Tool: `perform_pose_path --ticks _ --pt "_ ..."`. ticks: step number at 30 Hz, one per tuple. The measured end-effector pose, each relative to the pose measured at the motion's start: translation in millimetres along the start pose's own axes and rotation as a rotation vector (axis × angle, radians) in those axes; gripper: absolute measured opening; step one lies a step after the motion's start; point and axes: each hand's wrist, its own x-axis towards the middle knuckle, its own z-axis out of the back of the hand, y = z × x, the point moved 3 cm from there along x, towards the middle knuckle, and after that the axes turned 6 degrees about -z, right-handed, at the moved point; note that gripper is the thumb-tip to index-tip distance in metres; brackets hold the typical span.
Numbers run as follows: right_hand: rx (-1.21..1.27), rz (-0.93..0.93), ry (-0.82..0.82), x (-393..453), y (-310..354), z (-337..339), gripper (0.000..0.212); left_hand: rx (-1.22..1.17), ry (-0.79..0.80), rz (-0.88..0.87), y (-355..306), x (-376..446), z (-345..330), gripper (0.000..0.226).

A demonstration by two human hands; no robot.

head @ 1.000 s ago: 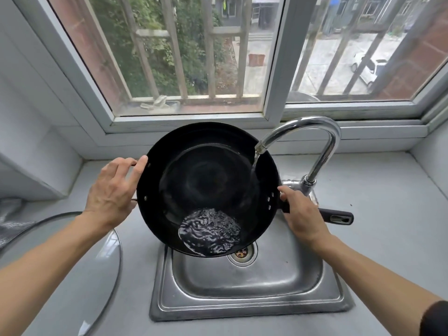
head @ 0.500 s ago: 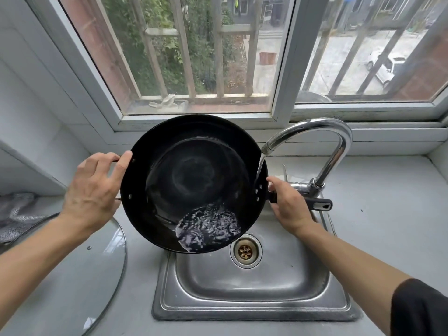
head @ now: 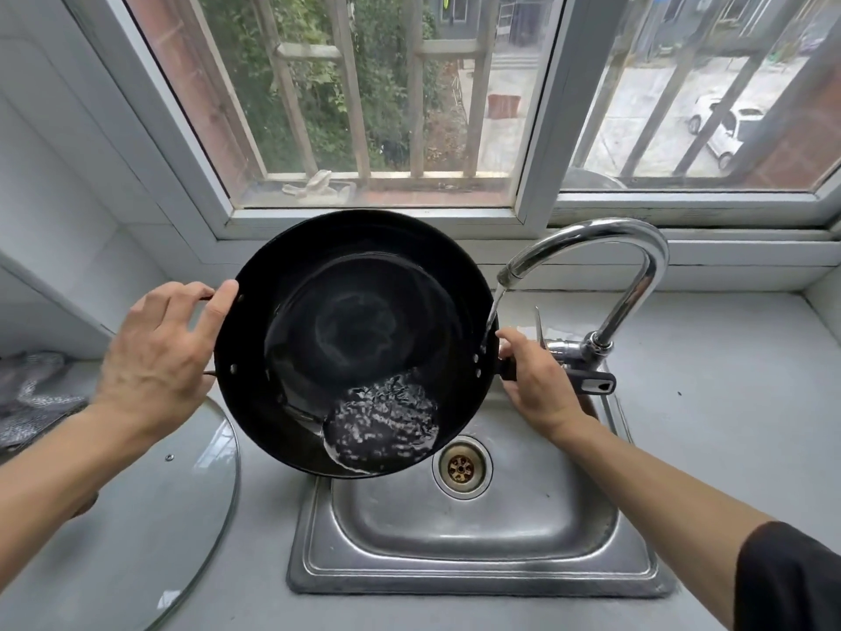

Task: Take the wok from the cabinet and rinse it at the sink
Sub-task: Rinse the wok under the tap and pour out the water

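Flanking wok (head: 355,339): glass lid (head: 136,530), faucet (head: 637,275)

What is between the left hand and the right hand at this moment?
In the head view, the black wok lies between them: the left hand holds its side handle, the right hand its long handle.

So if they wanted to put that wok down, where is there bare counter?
Right of the sink, the counter beyond the tap lies bare up to the window. The left is crowded: a glass lid and a cloth. The sink basin holds nothing.
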Motion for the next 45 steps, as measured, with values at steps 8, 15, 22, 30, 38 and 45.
perform_pose_path --ticks 8,15,22,30,38,45 --pt "-0.066 0.023 0.115 -26.5 -15.3 4.3 0.08 -0.159 0.179 -0.03 -11.6 -11.6 -18.0 0.115" --pt "-0.168 0.006 0.173 -54.2 -23.4 11.1 0.083 -0.229 0.281 -0.08 -23.5 -22.4 -28.0 0.117" --pt "-0.176 0.006 0.205 -70.0 -30.3 18.8 0.083 -0.293 0.437 -0.069 -29.5 -28.7 -30.8 0.117" --pt "-0.165 -0.04 0.277 -80.6 -31.1 22.3 0.081 -0.355 0.576 -0.082 -33.2 -30.2 -26.7 0.119" --pt "-0.205 -0.031 0.37 -80.2 -32.4 30.0 0.077 -0.477 0.694 -0.066 -40.5 -35.6 -28.8 0.115" --pt "-0.27 -0.059 0.371 -82.8 -38.8 69.8 0.07 -0.63 0.701 -0.125 -68.8 -28.1 -37.5 0.097"
